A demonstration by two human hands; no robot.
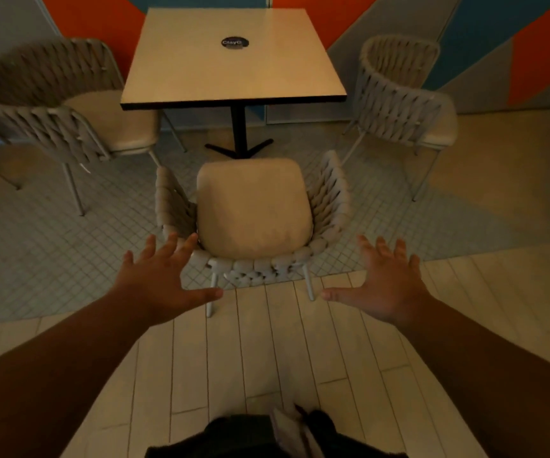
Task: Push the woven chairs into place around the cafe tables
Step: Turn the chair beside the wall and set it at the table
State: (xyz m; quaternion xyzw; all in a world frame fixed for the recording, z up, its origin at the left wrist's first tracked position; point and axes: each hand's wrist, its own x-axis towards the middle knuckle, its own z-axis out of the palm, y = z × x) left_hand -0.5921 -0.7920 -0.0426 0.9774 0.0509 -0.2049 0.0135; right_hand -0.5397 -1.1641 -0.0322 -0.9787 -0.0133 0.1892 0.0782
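Viewing the woven chair (pixel 254 209), standing just short of the surface (pixel 234 71), seat pointing toward it. Hovering by its curved back with left grip (pixel 161 279) and right grip (pixel 389 285), both spread wide, holding nothing.

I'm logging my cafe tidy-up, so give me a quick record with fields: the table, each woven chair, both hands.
table: square light top, black pedestal, round black sticker on it
near chair: back toward the person, seat facing the table, not tucked under
left chair: angled, seat by the table's left corner
right chair: apart from the table, seat turned away
left hand: open, fingers spread, at near chair's back rim; contact unclear
right hand: open, fingers spread, clear of the chair
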